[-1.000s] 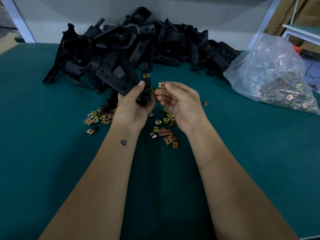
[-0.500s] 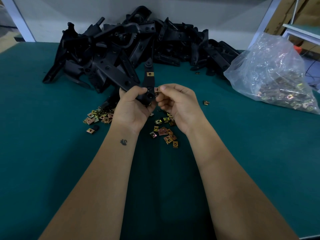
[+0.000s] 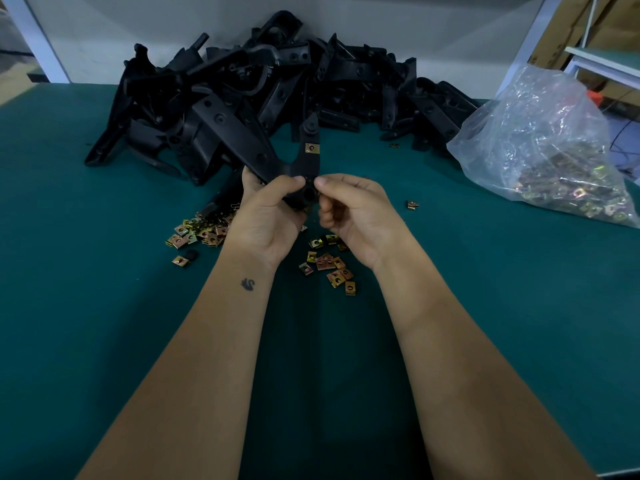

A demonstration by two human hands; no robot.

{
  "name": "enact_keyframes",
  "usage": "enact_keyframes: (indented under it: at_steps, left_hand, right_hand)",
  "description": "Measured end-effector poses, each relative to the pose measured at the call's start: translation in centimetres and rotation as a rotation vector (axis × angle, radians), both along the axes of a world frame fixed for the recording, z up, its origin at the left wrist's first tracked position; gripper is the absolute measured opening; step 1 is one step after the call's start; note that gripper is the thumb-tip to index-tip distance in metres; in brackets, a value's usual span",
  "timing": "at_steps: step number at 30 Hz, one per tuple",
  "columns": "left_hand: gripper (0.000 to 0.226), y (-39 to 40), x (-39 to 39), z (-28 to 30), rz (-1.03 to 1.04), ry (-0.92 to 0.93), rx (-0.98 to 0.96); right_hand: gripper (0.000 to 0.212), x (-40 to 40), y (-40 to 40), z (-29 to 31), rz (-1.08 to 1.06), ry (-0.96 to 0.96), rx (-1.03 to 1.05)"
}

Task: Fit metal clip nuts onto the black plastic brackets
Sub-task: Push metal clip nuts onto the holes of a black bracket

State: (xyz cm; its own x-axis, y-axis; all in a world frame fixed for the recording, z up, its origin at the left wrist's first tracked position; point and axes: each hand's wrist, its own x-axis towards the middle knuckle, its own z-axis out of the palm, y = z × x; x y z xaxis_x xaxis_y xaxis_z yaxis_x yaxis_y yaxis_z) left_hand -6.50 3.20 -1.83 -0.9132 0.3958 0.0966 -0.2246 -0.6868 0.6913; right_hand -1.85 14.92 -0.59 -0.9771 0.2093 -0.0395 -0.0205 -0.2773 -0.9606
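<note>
I hold one black plastic bracket [image 3: 304, 168] up in front of me, just nearer to me than the big pile of brackets [image 3: 270, 95]. My left hand [image 3: 268, 216] is wrapped around its lower part, thumb laid across the front face and fingers curled behind. The bracket's narrow arm rises out of my grip towards the pile, and a metal clip nut [image 3: 311, 147] already sits on that arm, brass-coloured against the black.

My right hand [image 3: 356, 213] is at the bracket's right edge, thumb and forefinger drawn together in a pinch against the plastic near its round hole. Whether a clip nut is between those fingertips I cannot tell; they cover the spot.

Taking the pile as the mark: it lies heaped at the far edge of the green table [image 3: 104, 306], against the pale wall. On my side of the pile, under my hands, loose clip nuts [image 3: 329, 265] are scattered on the cloth, with a second cluster of clip nuts [image 3: 197, 233] to the left of my left wrist. A single stray nut [image 3: 412, 205] lies to the right of my right hand. Right of the pile, a clear plastic bag [image 3: 540, 147] slumps on the table, more nuts showing through its lower part.
</note>
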Motion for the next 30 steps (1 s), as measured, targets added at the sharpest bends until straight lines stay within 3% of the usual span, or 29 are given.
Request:
enact_keyframes:
  at_steps: [5, 14, 21, 26, 30]
  left_hand:
    - [0.075, -0.40, -0.19, -0.19, -0.039, 0.101, -0.148]
    - [0.076, -0.55, -0.49, -0.52, -0.088, 0.086, -0.169]
    - [0.056, -0.38, -0.17, -0.60, -0.133, 0.151, -0.188]
    - [0.062, -0.36, -0.26, -0.51, -0.135, 0.185, -0.177]
    - [0.050, -0.06, -0.29, -0.27, -0.072, 0.129, -0.180]
  right_hand:
    - [0.021, 0.07, 0.31, -0.10, -0.042, 0.004, -0.032]
    - [0.019, 0.22, 0.53, -0.08, -0.042, 0.024, -0.054]
    - [0.031, 0.16, 0.39, -0.16, -0.020, 0.013, 0.002]
    - [0.042, 0.19, 0.48, -0.01, -0.022, 0.024, -0.023]
    - [0.023, 0.13, 0.51, 0.22, -0.055, 0.044, -0.030]
